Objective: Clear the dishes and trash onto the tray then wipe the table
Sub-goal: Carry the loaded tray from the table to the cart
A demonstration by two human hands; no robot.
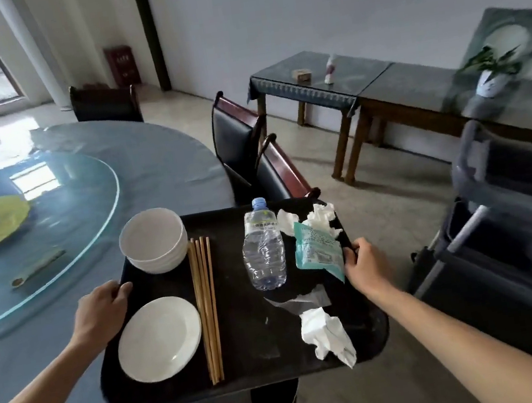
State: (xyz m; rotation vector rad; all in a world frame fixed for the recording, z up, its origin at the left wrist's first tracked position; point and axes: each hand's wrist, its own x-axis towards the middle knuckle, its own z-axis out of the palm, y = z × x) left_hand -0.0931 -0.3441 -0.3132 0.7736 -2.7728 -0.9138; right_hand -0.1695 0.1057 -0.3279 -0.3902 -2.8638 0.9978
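Note:
I hold a black tray (243, 341) level, partly over the edge of the round blue table (157, 168) and partly over the floor. My left hand (105, 306) grips its left rim and my right hand (365, 264) grips its right rim. On the tray lie stacked white bowls (153, 239), a white plate (159, 339), wooden chopsticks (207, 308), a clear water bottle (263, 246), a teal wrapper (315, 249), crumpled tissues (329, 334) and a clear plastic scrap (300, 300).
A glass turntable (64, 209) with a yellow centre sits on the table, a chopstick sleeve (38, 267) on it. Two dark chairs (251, 155) stand behind the tray. A grey service cart (508, 235) is at the right. Side tables (378, 83) line the wall.

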